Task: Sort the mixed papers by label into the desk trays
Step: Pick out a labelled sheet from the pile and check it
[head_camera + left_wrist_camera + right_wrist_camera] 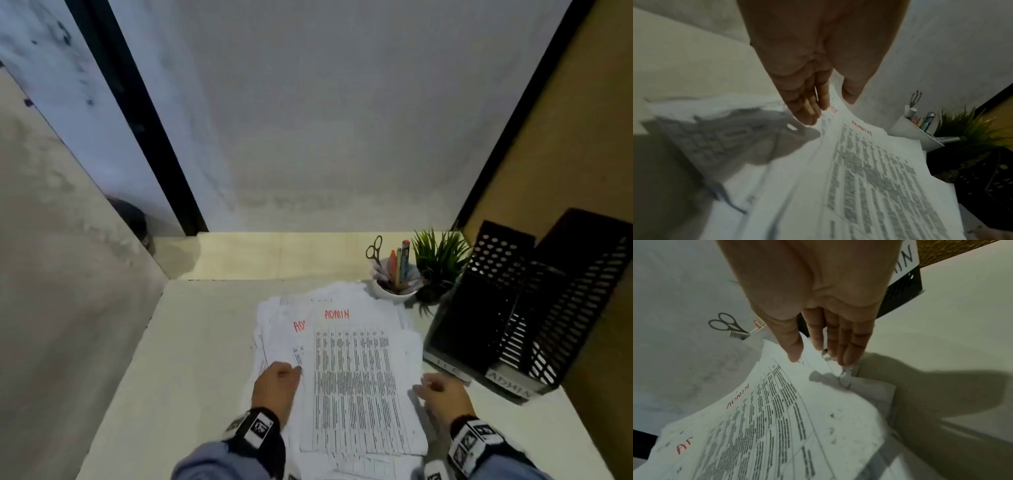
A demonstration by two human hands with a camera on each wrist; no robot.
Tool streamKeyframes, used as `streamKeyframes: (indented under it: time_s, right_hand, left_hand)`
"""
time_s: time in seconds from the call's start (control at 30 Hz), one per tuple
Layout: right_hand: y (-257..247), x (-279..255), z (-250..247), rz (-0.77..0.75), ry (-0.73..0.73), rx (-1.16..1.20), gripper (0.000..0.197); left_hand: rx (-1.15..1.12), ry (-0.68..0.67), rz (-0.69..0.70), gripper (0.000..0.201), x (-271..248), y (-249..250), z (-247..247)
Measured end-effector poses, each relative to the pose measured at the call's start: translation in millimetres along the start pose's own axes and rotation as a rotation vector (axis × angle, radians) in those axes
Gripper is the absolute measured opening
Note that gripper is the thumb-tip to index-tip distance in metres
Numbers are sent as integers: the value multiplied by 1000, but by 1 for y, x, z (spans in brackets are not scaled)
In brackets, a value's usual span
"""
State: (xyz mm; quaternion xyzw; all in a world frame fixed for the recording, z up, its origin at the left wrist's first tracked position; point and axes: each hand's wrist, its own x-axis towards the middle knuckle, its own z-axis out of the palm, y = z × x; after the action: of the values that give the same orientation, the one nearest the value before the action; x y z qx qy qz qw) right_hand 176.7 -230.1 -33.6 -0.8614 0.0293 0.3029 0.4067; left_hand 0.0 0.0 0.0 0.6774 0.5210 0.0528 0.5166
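A loose pile of printed papers (356,383) lies on the white desk. Its top sheet (875,170) bears ADMIN in red, and the sheet under it shows a red "AD". My left hand (294,371) rests on the pile's left side, fingers (807,112) straight and the sheet's edge rising between them and the thumb. My right hand (423,385) is at the pile's right edge, its straight fingertips (846,360) touching the papers and the thumb on the top sheet (777,410). Black perforated trays (513,308) stand to the right; the nearer one is labelled ADMIN (510,387).
A white cup (394,291) with scissors, pens and markers stands behind the pile, next to a small green plant (438,260). Grey walls close the desk at the back and left, a brown board (582,137) at the right.
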Motion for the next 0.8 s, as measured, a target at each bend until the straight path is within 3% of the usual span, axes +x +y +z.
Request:
streamKeyframes:
  time_s: [0.13,0.23,0.33,0.4,0.47,0.53,0.6,0.67,0.7,0.8]
  right_hand:
    - [-14,6,11,-38,37,-22,31]
    - [-21,6,18,-13,40,-55,19]
    - [-26,2,24,-11,56,-122,25]
    - [-26,0,28,-9,78,-109,20]
    - [-24,-2,29,9,76,-82,10]
    - [-21,2,31,14,94,-104,12]
    - [-20,7,30,-8,141,-186,21]
    - [-27,7,28,-72,136,-160,17]
    - [-32,5,25,-98,109,-68,15]
    - [-46,-1,20,-65,30,310,34]
  left_hand:
    - [61,18,-34,55,11,5,31]
    - [3,17,-106,66,17,0,44]
    - [14,-9,-159,64,19,1,49]
    - [39,-25,-160,48,20,-1,51]
    - [103,-60,-88,21,21,-3,53]
    - [107,-55,4,13,22,-4,53]
    - [16,-39,50,28,23,-7,52]
    - [-63,-44,76,40,24,-10,50]
    - [-81,-61,86,43,25,-12,49]
    - [-88,-99,117,50,28,-17,45]
